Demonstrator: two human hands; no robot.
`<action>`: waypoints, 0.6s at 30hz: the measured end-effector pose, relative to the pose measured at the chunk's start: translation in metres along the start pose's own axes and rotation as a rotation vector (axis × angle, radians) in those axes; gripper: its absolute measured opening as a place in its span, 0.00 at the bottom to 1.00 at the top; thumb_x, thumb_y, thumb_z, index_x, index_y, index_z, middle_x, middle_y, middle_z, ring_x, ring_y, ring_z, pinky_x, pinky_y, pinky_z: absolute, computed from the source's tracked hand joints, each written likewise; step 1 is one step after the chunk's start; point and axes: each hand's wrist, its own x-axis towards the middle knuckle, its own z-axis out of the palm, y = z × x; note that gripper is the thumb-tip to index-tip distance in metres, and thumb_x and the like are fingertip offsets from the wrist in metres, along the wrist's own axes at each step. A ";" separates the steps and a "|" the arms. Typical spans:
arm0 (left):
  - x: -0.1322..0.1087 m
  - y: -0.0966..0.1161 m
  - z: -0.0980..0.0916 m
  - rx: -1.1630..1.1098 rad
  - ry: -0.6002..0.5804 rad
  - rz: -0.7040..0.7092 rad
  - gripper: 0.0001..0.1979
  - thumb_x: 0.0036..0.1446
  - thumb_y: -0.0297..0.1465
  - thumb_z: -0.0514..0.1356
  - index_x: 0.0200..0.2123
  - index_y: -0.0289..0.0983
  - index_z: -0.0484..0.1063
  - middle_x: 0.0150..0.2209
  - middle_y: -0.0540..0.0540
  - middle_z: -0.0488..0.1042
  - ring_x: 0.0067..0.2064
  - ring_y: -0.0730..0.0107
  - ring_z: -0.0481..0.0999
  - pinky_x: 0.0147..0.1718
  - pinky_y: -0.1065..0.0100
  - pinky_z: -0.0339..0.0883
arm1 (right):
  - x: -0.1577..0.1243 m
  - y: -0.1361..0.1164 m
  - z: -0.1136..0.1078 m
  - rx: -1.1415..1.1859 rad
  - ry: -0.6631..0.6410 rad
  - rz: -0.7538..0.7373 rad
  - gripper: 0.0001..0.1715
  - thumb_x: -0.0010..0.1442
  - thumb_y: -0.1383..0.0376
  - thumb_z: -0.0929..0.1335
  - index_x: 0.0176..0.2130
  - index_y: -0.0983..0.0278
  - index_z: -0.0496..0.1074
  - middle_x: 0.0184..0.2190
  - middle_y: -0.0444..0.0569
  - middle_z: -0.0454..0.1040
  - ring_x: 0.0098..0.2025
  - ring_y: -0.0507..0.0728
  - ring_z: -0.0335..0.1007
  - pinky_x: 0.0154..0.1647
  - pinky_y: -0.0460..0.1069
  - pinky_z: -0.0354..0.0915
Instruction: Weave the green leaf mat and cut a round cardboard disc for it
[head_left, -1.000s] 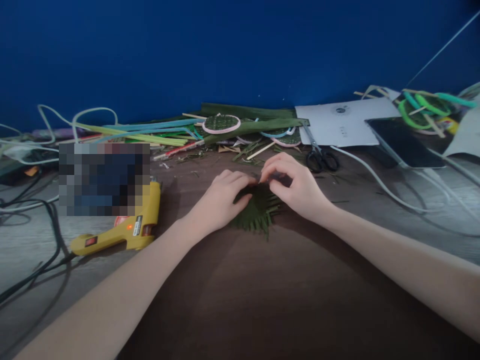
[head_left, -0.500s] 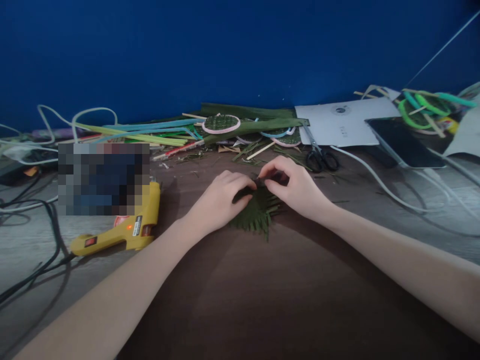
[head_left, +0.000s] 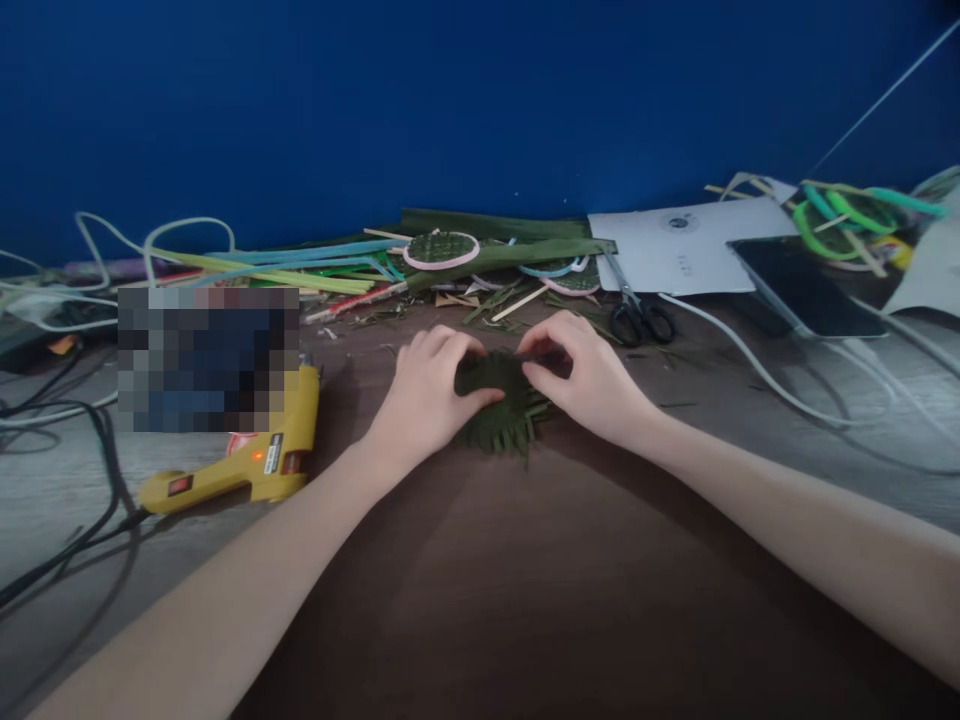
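A dark green leaf piece [head_left: 501,430] with a fringed edge lies on the brown table between my hands. On its left side rests my left hand [head_left: 427,390], thumb on top and fingers curled over the far edge. My right hand [head_left: 589,370] pinches at the upper right edge, thumb and index finger nearly together. What sits between those right fingertips is too dark to make out. Black-handled scissors [head_left: 641,318] lie just beyond my right hand.
To the left lies a yellow glue gun [head_left: 285,440], its light glowing orange, beside a blurred-out patch. Along the blue wall are leaf strips, coloured sticks and a leaf disc with a pink rim [head_left: 442,250]. White paper [head_left: 660,250], a phone [head_left: 810,285] and cables lie at right.
My left hand has shifted slightly left and its fingers have spread from the pinch, uncovering more of the leaf piece. The right hand stays almost in place.
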 end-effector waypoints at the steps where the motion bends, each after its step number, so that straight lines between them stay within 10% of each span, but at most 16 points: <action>1: 0.000 0.000 0.000 0.024 0.006 -0.020 0.15 0.47 0.35 0.66 0.36 0.35 0.68 0.38 0.45 0.71 0.43 0.59 0.68 0.44 0.58 0.61 | 0.000 0.000 0.001 -0.040 -0.013 -0.015 0.04 0.51 0.70 0.65 0.31 0.62 0.65 0.33 0.49 0.68 0.39 0.59 0.63 0.40 0.54 0.60; 18: -0.002 -0.002 0.004 0.103 0.044 -0.048 0.17 0.47 0.40 0.65 0.34 0.35 0.68 0.36 0.44 0.70 0.41 0.58 0.69 0.42 0.59 0.62 | -0.002 0.000 0.003 -0.192 -0.088 -0.061 0.05 0.54 0.66 0.66 0.35 0.61 0.69 0.39 0.51 0.67 0.44 0.62 0.61 0.44 0.57 0.59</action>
